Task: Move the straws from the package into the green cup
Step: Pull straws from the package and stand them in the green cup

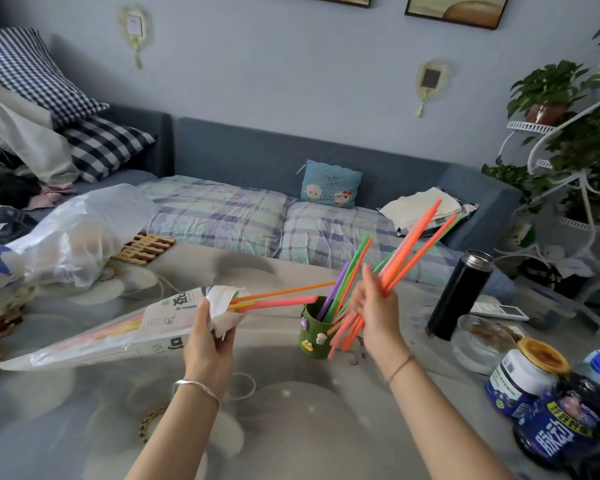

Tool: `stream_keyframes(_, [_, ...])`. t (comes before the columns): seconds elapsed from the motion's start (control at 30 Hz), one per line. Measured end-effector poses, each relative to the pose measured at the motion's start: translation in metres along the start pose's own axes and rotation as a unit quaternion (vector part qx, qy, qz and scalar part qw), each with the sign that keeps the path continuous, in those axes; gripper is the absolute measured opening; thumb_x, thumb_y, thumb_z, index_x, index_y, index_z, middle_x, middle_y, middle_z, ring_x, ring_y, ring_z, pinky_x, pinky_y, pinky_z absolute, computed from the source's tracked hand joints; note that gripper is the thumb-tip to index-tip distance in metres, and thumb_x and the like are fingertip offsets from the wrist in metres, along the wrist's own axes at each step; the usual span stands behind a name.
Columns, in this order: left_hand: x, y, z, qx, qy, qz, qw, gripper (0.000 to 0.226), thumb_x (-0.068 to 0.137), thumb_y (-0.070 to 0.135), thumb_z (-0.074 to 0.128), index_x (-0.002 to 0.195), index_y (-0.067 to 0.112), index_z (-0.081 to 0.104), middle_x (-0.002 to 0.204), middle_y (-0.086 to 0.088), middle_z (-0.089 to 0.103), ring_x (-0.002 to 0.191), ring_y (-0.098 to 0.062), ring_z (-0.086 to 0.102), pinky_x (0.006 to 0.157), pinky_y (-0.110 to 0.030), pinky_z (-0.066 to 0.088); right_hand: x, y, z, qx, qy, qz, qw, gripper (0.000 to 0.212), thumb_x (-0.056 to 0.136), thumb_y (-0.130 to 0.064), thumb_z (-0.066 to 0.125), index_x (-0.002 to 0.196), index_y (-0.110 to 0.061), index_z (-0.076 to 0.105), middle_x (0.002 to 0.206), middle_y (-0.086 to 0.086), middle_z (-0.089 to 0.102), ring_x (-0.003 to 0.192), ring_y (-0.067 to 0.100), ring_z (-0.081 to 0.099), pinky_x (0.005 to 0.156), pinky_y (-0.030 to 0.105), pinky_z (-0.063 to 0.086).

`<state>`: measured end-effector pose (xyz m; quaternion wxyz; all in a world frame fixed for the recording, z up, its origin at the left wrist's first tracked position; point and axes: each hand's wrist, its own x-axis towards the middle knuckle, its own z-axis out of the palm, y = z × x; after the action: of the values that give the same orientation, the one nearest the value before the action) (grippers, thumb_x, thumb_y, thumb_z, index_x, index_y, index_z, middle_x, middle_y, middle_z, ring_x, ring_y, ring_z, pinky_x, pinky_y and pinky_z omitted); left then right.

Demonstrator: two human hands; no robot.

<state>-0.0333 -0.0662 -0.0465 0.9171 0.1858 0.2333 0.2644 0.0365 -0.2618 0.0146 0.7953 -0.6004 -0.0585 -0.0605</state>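
- Right now we have the right hand (368, 306) closed around a loose bundle of straws (409, 244), tilted toward two o'clock, its lower ends hanging beside the green cup (314, 336), not inside it. If we lower the bundle as it stands, those ends will likely meet the rim or outer wall and splay across the worktop (291, 427).
- Our left hand (208, 336) clamps the package (125, 327) near its open mouth, where a few straws (278, 299) poke out toward three o'clock, their tips near the cup. We judge that tipping the package further could let them slide out.
- Several straws (343, 282) already stand in the cup, leaning toward one o'clock. Pushing the bundle in from that side may knock them out, or tip the cup, which looks light.
- At three o'clock of the cup stand a black flask (459, 296) and a glass dish (482, 341); the bundle's long upper ends point that way, so a wide swing of our right arm could strike the flask.
- The grip looks loose, so straws may slip through.
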Motion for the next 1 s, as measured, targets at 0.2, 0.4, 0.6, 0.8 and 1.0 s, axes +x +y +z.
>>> stream_keyframes(0.2, [0.006,-0.002,0.002,-0.005,-0.003,-0.004,1.0,0.042,0.095,0.025,0.055,0.131,0.004,0.055,0.131,-0.012,0.061,0.117,-0.018,0.061,0.083,-0.026,0.055,0.044,-0.021,0.015,-0.023,0.035,-0.053,0.998,0.049,0.094,-0.036,0.049,0.051,-0.02,0.031,0.036,-0.01,0.031,0.033,0.004,0.03,0.038,0.016,0.029])
stream_keyframes(0.4, [0.014,-0.003,-0.01,-0.009,-0.017,0.003,1.0,0.044,0.096,0.026,0.053,0.134,0.004,0.054,0.13,-0.014,0.062,0.11,-0.018,0.064,0.082,-0.025,0.055,0.059,0.031,0.015,-0.052,0.028,-0.004,0.998,0.046,0.091,-0.041,0.051,0.054,-0.019,0.035,0.042,-0.008,0.034,0.037,0.008,0.035,0.042,0.019,0.035])
stream_keyframes(0.6, [0.017,-0.008,-0.015,-0.011,-0.023,0.001,1.0,0.044,0.096,0.027,0.051,0.134,0.004,0.052,0.13,-0.014,0.061,0.116,-0.021,0.061,0.083,-0.027,0.055,0.063,0.055,0.01,-0.124,-0.01,0.013,0.992,0.025,0.083,-0.028,0.068,0.066,-0.015,0.055,0.06,0.001,0.056,0.057,0.012,0.057,0.057,0.021,0.051])
stream_keyframes(0.8, [0.017,-0.009,-0.011,-0.005,-0.027,0.001,1.0,0.046,0.095,0.028,0.054,0.134,0.002,0.053,0.131,-0.016,0.062,0.119,-0.025,0.06,0.085,-0.031,0.054,0.069,0.031,0.005,-0.12,-0.001,-0.022,0.993,0.018,0.089,-0.028,0.058,0.077,-0.015,0.06,0.079,0.002,0.069,0.077,0.015,0.067,0.076,0.027,0.054])
stream_keyframes(1.0, [0.013,-0.012,-0.008,0.001,-0.031,0.0,1.0,0.045,0.095,0.026,0.054,0.133,0.002,0.053,0.132,-0.016,0.06,0.122,-0.025,0.058,0.086,-0.029,0.054,0.073,0.022,0.003,-0.131,-0.033,0.019,0.991,0.031,0.097,-0.028,0.042,0.089,-0.004,0.06,0.082,0.006,0.07,0.082,0.015,0.069,0.083,0.03,0.055])
